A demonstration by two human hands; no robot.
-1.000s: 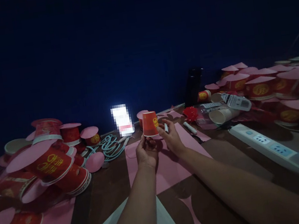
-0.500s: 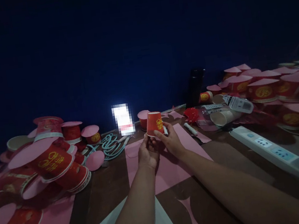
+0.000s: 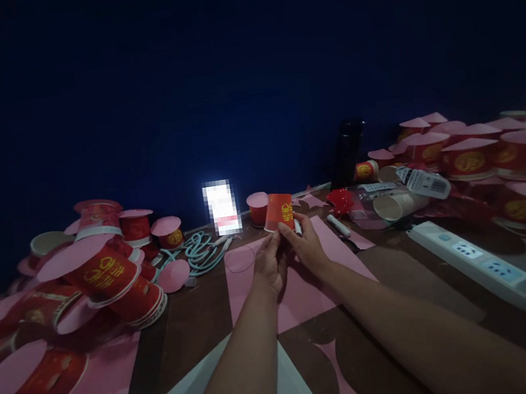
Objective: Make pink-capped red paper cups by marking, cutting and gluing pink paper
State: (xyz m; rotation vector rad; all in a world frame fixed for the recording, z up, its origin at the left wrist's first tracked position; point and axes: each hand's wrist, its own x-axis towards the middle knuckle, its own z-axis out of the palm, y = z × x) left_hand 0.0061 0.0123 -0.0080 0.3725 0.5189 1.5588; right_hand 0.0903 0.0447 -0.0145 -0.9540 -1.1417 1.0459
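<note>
A red paper cup [image 3: 277, 212] with yellow lettering is held upside down and slightly tilted over a pink paper sheet [image 3: 303, 309]. My left hand [image 3: 269, 265] is closed at the cup's lower rim, its fingertips partly hidden. My right hand [image 3: 305, 244] grips the same rim from the right, thumb on the cup's side. A small white, dark-tipped stick, perhaps a marker, shows by the right fingers. Left of my hands, a circle is drawn on the sheet. Just behind stands another red cup [image 3: 259, 216] topped with a pink paper disc.
Red cups with pink discs pile up at left [image 3: 107, 271] and right [image 3: 470, 158]. A lit phone [image 3: 222, 206], coiled cable [image 3: 200, 255] and dark bottle [image 3: 349, 152] stand behind. A white tube [image 3: 339, 225], glue bottle [image 3: 423, 183] and power strip [image 3: 467, 253] lie rightward.
The cup has tilted and turned in my hands, so its lettering faces more to the right. My left hand has closed in nearer to the right. The view has shifted slightly.
</note>
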